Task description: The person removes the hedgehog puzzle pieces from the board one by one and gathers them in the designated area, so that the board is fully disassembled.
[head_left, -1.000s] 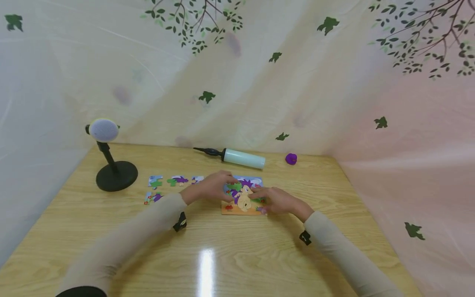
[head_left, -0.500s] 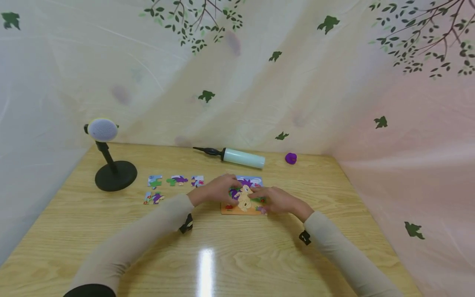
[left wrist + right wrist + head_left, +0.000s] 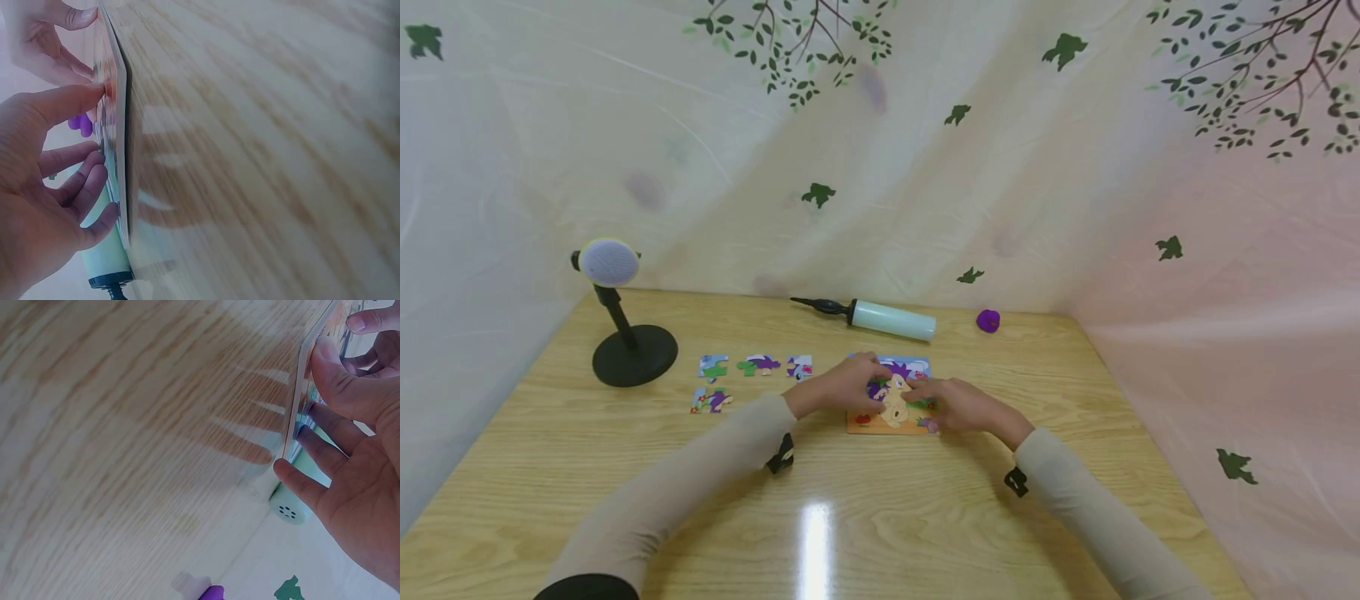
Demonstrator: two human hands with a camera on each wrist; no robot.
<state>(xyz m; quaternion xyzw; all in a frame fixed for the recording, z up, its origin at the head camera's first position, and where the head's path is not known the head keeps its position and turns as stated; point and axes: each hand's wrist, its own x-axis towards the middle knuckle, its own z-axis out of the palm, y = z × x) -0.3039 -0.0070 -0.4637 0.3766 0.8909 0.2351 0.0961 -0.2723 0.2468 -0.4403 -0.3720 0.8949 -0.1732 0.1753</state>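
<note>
On the surface, a stand is placed leftward and a pump laid behind, seemingly out of the way. The puzzle is touched by the left hand and right hand, both unclenched, apparently so it is steadied; its left side is partly hidden. Loose pieces are spread leftward, likely for easy sorting. A purple lump is set back right.

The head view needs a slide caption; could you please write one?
Left hand and right hand touch a cartoon puzzle board, loose pieces lying to its left.
</note>
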